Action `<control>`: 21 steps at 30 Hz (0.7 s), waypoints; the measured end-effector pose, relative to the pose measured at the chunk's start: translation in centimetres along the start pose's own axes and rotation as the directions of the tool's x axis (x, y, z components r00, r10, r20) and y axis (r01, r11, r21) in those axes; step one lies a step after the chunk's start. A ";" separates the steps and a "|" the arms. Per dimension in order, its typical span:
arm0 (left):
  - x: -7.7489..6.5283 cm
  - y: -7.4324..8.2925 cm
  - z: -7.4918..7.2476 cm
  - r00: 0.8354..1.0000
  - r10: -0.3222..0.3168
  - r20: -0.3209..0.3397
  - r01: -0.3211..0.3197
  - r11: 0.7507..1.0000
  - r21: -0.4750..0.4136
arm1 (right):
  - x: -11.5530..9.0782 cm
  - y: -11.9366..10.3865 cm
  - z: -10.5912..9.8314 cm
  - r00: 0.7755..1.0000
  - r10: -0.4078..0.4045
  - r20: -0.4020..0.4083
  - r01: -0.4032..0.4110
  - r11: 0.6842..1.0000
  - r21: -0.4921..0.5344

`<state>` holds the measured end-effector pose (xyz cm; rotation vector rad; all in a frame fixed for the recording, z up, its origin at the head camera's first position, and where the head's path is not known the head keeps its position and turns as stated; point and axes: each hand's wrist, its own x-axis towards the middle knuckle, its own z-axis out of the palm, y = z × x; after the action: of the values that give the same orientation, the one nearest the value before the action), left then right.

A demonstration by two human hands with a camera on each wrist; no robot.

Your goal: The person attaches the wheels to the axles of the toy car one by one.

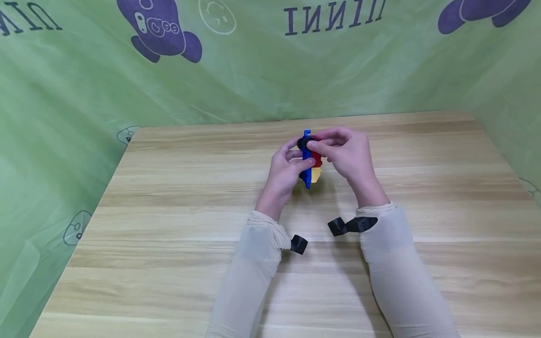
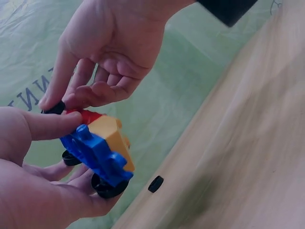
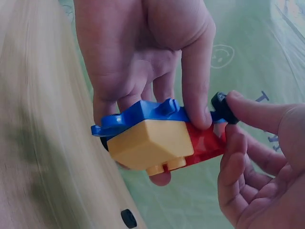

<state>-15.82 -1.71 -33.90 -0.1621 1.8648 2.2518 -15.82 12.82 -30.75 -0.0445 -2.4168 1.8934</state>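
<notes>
pale sleeves (image 1: 407,277) are reaching in from five and seven o'clock in the head view, toward a toy car (image 1: 316,158) that is being held above the wooden table (image 1: 190,225). the left hand (image 1: 284,174), at eight o'clock from the car, is clamping its body, thumb over one side, fingers behind. the right hand (image 1: 351,152), at two o'clock, is pinching a black wheel (image 3: 223,107) between thumb and fingers by the car's twelve o'clock end, so the right is being the nearer hand there. whether that wheel is sitting fully home, i cannot tell. the car's long axis is running from twelve to six, its sloping yellow block (image 3: 152,143) pointing to six, its red block (image 3: 206,150) lying toward twelve, its blue base (image 3: 152,110) facing nine. in both wrist views, a small black disc (image 2: 155,184) is showing apart from the car, near the table's edge.
</notes>
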 end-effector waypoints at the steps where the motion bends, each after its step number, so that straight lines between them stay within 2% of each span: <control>1: 0.0 0.0 0.1 1.000 -0.004 -0.010 0.004 1.000 0.006 | 0.0 0.0 0.0 1.000 0.019 -0.010 -0.019 1.000 -0.021; 5: 0.1 -0.3 0.5 0.999 -0.025 -0.038 0.025 1.000 0.017 | 0.0 0.0 -0.1 0.997 0.078 -0.019 -0.079 0.995 -0.065; 9: 0.1 -0.4 0.6 0.998 -0.031 -0.051 0.031 0.999 0.008 | 0.1 0.2 -0.4 0.995 0.100 -0.004 -0.100 0.992 -0.072; 15: 0.1 -0.4 0.6 0.997 -0.019 -0.072 0.019 1.000 0.002 | 0.2 0.4 -0.6 0.994 0.107 0.027 -0.106 0.994 -0.034; 21: -0.2 -0.3 0.6 0.996 -0.004 -0.091 0.006 1.000 0.016 | 0.2 0.1 -0.2 0.997 0.081 0.016 -0.081 0.997 -0.001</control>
<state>-15.48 -1.12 -34.02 -0.2706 1.9244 2.2613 -16.01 13.10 -30.81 -0.1289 -2.4617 1.9338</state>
